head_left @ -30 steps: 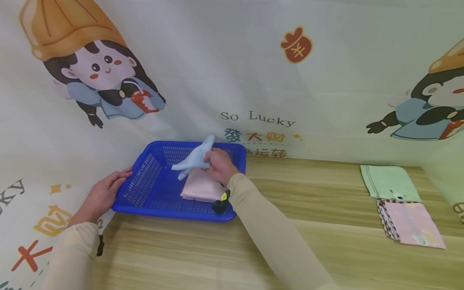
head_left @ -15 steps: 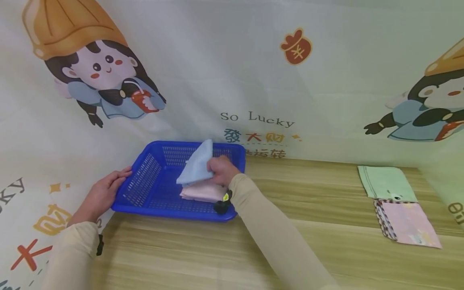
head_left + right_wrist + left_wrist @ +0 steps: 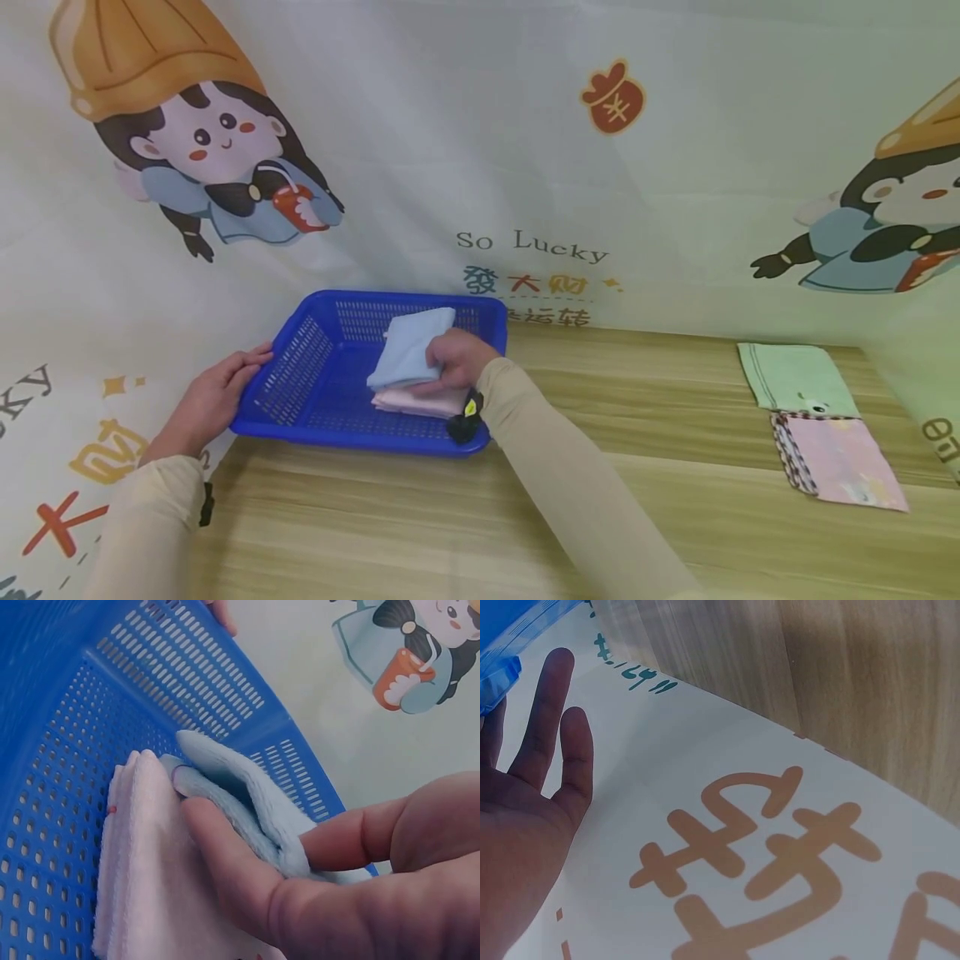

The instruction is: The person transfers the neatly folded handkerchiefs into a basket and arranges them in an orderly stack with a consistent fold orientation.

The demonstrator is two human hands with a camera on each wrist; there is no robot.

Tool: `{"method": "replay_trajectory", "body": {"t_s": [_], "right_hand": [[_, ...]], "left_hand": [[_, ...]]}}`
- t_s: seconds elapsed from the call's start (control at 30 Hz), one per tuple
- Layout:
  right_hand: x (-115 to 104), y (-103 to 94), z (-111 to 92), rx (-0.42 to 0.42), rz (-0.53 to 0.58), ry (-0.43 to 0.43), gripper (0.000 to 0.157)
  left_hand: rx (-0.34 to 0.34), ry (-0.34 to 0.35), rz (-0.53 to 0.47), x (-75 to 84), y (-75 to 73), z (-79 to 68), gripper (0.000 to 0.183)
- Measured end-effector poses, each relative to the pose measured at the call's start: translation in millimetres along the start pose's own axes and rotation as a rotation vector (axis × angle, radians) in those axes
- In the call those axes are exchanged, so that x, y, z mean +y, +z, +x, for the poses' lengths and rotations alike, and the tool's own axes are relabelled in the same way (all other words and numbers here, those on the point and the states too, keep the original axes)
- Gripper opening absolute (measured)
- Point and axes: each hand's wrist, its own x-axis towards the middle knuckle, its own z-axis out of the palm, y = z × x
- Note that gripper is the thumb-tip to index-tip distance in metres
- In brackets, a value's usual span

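My right hand (image 3: 459, 360) pinches a folded light blue towel (image 3: 408, 346) between thumb and fingers. The towel lies low over a folded pink towel (image 3: 417, 403) inside a blue plastic basket (image 3: 322, 437). In the right wrist view the blue towel (image 3: 259, 795) is bent in layers at my fingertips, and one finger lies against the pink towel (image 3: 161, 862). At the basket's left side my left hand (image 3: 206, 404) rests its fingertips on the rim. The left wrist view shows that hand's fingers (image 3: 544, 720) fairly straight, with some partly hidden behind the basket's edge (image 3: 502, 682).
On the wooden table (image 3: 637, 517), off to the right, lie a folded green towel (image 3: 795, 375) and a folded pink towel with a checked edge (image 3: 855, 462), side by side. A printed cloth wall (image 3: 675, 208) stands close behind the basket and along its left.
The blue towel has come down from a drooping, upright hold to lie flatter over the pink towel, with the right hand turning and lowering slightly. The left hand has stayed at the rim.
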Motion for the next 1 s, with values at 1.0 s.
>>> {"method": "replay_trajectory", "body": {"t_s": [1.0], "right_hand": [[0.6, -8.0, -18.6, -0.067, 0.002, 0.040, 0.061]], "left_hand": [[0.032, 0.065, 0.018, 1.4, 1.4, -0.3, 0.055]]}}
